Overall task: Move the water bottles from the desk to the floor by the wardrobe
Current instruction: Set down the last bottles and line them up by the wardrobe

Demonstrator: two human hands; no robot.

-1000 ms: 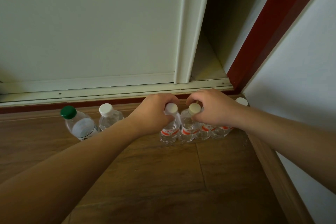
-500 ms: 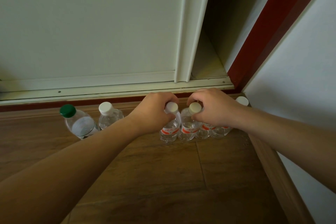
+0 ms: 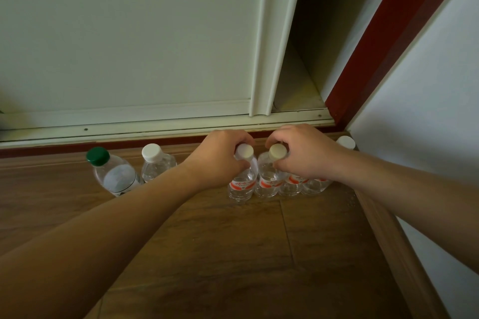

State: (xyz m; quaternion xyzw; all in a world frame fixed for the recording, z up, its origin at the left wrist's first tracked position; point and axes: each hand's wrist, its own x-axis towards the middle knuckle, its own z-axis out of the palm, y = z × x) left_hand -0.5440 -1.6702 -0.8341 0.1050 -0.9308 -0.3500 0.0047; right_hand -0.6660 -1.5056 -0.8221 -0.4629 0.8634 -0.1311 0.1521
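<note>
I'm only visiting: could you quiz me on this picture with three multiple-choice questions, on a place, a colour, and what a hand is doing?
1. Where does the green-capped bottle stand?
A. on a desk
B. on the wooden floor before the wardrobe
C. inside the wardrobe

2. What colour is the label on the white-capped bottle that the left hand grips?
A. blue
B. yellow
C. red

3. What is the right hand doing?
A. gripping the cream-capped bottle at its neck
B. lying flat
C. pointing

Answers: 1 B, floorboards lie under it; 2 C, a red band shows below the hand; 3 A, it curls round the neck.
</note>
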